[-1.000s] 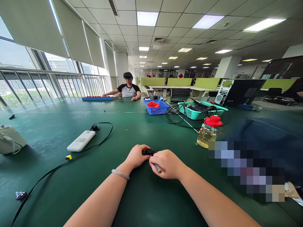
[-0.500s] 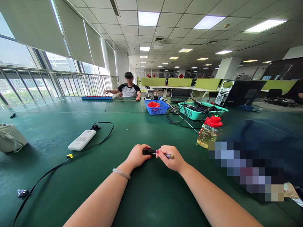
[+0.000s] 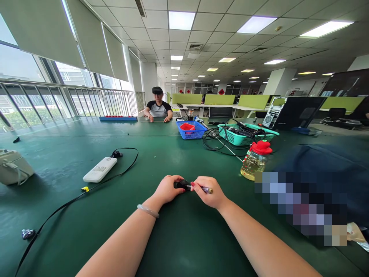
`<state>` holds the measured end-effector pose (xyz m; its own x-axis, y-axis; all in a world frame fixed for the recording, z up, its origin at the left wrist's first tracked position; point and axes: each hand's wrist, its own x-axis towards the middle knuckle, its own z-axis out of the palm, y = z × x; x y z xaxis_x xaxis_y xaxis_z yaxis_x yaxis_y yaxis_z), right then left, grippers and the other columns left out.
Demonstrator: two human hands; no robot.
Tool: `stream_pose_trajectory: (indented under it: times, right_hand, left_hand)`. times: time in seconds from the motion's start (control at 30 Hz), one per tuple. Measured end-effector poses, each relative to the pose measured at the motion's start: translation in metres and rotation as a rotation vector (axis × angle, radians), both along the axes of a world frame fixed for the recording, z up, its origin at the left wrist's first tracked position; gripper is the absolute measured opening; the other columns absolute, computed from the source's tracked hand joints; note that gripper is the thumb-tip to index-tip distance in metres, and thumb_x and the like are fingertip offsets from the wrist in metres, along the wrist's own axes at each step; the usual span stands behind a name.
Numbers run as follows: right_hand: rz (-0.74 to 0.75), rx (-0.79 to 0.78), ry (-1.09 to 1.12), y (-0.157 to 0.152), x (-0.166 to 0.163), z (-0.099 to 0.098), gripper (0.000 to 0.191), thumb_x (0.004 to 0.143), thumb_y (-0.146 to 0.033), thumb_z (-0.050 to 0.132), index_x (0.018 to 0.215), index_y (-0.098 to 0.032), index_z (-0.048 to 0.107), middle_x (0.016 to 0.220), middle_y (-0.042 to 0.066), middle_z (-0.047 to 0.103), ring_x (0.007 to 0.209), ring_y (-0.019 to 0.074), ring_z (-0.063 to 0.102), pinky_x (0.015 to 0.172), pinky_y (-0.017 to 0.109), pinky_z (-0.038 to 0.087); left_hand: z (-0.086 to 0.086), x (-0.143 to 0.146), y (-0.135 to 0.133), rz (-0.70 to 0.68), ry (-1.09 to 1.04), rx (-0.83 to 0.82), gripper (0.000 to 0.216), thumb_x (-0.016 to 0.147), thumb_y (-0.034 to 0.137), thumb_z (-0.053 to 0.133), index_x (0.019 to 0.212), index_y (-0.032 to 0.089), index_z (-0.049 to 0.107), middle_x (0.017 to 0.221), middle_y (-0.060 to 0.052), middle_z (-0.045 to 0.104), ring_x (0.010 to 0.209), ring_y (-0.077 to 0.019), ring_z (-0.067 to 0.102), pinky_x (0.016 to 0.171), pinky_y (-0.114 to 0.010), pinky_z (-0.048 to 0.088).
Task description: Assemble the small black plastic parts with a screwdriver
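My left hand (image 3: 170, 188) is closed around a small black object (image 3: 180, 185) on the green table, its kind too small to make out. In my right hand (image 3: 210, 192) is a slim pen-like tool (image 3: 206, 190) with a brownish, gold-tipped handle, pinched between thumb and fingers. The tool's thin end points left and meets the black object, though the exact contact is hidden by my fingers. Both hands rest close together over the middle of the table.
Left lie a white power bank (image 3: 100, 169) with a black cable (image 3: 63, 207) and a pale bag (image 3: 14, 167). Right stands a red-lidded bottle (image 3: 254, 165); behind are a blue basket (image 3: 192, 133) and a teal basket (image 3: 241, 139) with cables. A person (image 3: 158, 107) sits opposite.
My hands stay nearly where they were, the tool still at the black object. Across the table, the person's arm has drawn in from the blue tray toward the body.
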<state>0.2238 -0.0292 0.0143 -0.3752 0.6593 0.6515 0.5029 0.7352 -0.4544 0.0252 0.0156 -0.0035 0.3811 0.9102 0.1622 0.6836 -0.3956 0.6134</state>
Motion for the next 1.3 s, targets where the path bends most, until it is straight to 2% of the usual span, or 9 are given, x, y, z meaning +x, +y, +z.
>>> stream_pose_trajectory:
  times: [0.1, 0.3, 0.4, 0.5, 0.6, 0.67, 0.77, 0.9, 1.3]
  right_hand:
    - [-0.013, 0.078, -0.083, -0.001, -0.001, 0.001, 0.043, 0.097, -0.032, 0.041, 0.064, -0.019, 0.064, 0.057, 0.001, 0.058, 0.052, 0.0117, 0.051, 0.054, 0.024, 0.037]
    - [0.021, 0.375, -0.302, -0.005, -0.007, 0.005, 0.041, 0.094, -0.027, 0.044, 0.055, -0.019, 0.056, 0.053, -0.001, 0.048, 0.049, 0.0111, 0.040, 0.051, 0.026, 0.027]
    - [0.033, 0.418, -0.372, -0.008, -0.010, 0.006, 0.039, 0.093, -0.027, 0.046, 0.057, -0.019, 0.058, 0.054, -0.001, 0.049, 0.050, 0.0113, 0.040, 0.052, 0.027, 0.025]
    - [0.067, 0.300, -0.325, -0.006, -0.008, 0.006, 0.034, 0.094, -0.029, 0.047, 0.065, -0.020, 0.062, 0.057, 0.000, 0.055, 0.052, 0.0115, 0.045, 0.053, 0.026, 0.029]
    - [0.066, 0.037, -0.114, -0.001, -0.002, 0.005, 0.031, 0.095, -0.034, 0.047, 0.074, -0.020, 0.065, 0.061, -0.001, 0.059, 0.054, 0.0115, 0.050, 0.054, 0.024, 0.034]
    - [0.008, -0.114, 0.057, 0.004, 0.003, 0.003, 0.036, 0.095, -0.040, 0.047, 0.069, -0.020, 0.063, 0.058, -0.001, 0.057, 0.053, 0.0119, 0.049, 0.053, 0.024, 0.035]
    - [-0.059, -0.252, 0.282, 0.011, 0.008, 0.000, 0.046, 0.091, -0.052, 0.049, 0.060, -0.020, 0.060, 0.053, -0.002, 0.052, 0.052, 0.0129, 0.048, 0.053, 0.025, 0.036]
    - [-0.074, -0.457, 0.446, 0.018, 0.011, -0.004, 0.051, 0.083, -0.064, 0.053, 0.057, -0.020, 0.059, 0.044, -0.005, 0.038, 0.042, 0.0108, 0.036, 0.045, 0.025, 0.030]
    - [-0.034, -0.693, 0.799, 0.033, 0.009, -0.021, 0.050, 0.074, -0.063, 0.067, 0.054, -0.018, 0.059, 0.040, -0.006, 0.037, 0.038, 0.0068, 0.031, 0.037, 0.021, 0.022]
  left_hand:
    - [0.000, 0.000, 0.000, -0.003, 0.000, -0.003, 0.036, 0.071, 0.028, 0.072, 0.106, 0.024, 0.069, 0.105, -0.003, 0.073, 0.104, -0.0236, 0.062, 0.093, -0.034, 0.047]
    - [-0.001, 0.001, 0.000, -0.006, -0.011, -0.002, 0.036, 0.070, 0.024, 0.071, 0.105, 0.024, 0.070, 0.105, -0.002, 0.073, 0.105, -0.0239, 0.062, 0.093, -0.034, 0.048]
    - [-0.001, 0.000, -0.001, -0.006, -0.018, 0.000, 0.035, 0.069, 0.021, 0.070, 0.104, 0.024, 0.070, 0.104, -0.003, 0.073, 0.103, -0.0232, 0.062, 0.092, -0.033, 0.048]
    - [0.001, 0.000, -0.002, -0.007, -0.016, -0.002, 0.034, 0.070, 0.022, 0.069, 0.104, 0.024, 0.071, 0.104, -0.003, 0.073, 0.103, -0.0227, 0.062, 0.092, -0.032, 0.048]
    - [0.002, 0.000, -0.003, 0.007, 0.013, -0.002, 0.035, 0.071, 0.027, 0.071, 0.106, 0.024, 0.070, 0.105, -0.003, 0.072, 0.105, -0.0242, 0.061, 0.091, -0.034, 0.048]
    - [0.002, 0.000, -0.002, 0.016, 0.033, -0.012, 0.038, 0.070, 0.029, 0.072, 0.108, 0.025, 0.070, 0.106, -0.004, 0.072, 0.106, -0.0250, 0.061, 0.092, -0.034, 0.048]
    - [0.002, 0.000, -0.002, 0.023, 0.041, -0.023, 0.040, 0.069, 0.028, 0.072, 0.109, 0.024, 0.069, 0.107, -0.004, 0.071, 0.107, -0.0253, 0.060, 0.094, -0.035, 0.047]
    - [0.001, 0.000, -0.001, 0.006, 0.038, -0.010, 0.038, 0.070, 0.028, 0.071, 0.107, 0.025, 0.070, 0.107, -0.004, 0.071, 0.106, -0.0253, 0.060, 0.094, -0.035, 0.047]
    - [0.002, -0.001, -0.002, 0.017, 0.054, -0.013, 0.037, 0.071, 0.030, 0.070, 0.108, 0.027, 0.070, 0.105, -0.004, 0.070, 0.106, -0.0252, 0.060, 0.093, -0.035, 0.048]
